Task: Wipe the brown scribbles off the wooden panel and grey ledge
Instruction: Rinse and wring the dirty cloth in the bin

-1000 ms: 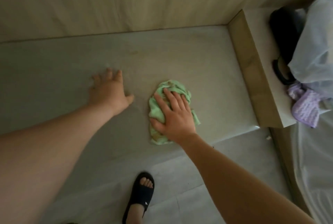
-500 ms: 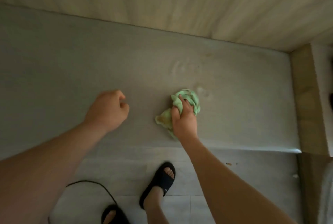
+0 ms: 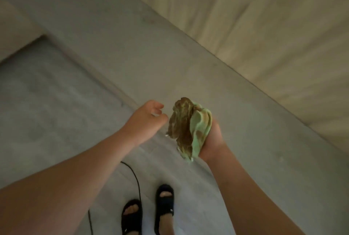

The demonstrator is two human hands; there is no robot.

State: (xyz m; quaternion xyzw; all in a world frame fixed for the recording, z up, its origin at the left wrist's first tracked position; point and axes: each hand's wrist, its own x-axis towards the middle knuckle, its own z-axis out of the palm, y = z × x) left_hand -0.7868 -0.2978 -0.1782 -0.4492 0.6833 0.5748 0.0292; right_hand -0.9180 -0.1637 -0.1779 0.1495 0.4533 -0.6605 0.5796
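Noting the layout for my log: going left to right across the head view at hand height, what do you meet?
left hand → brown-stained green cloth → right hand, which grips the cloth → grey ledge → wooden panel

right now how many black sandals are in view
2. The left sandal is at the bottom edge beside the black cable; the right sandal is just right of it.

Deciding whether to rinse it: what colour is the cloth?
Light green cloth, heavily smeared brown, gripped by the right hand; head view.
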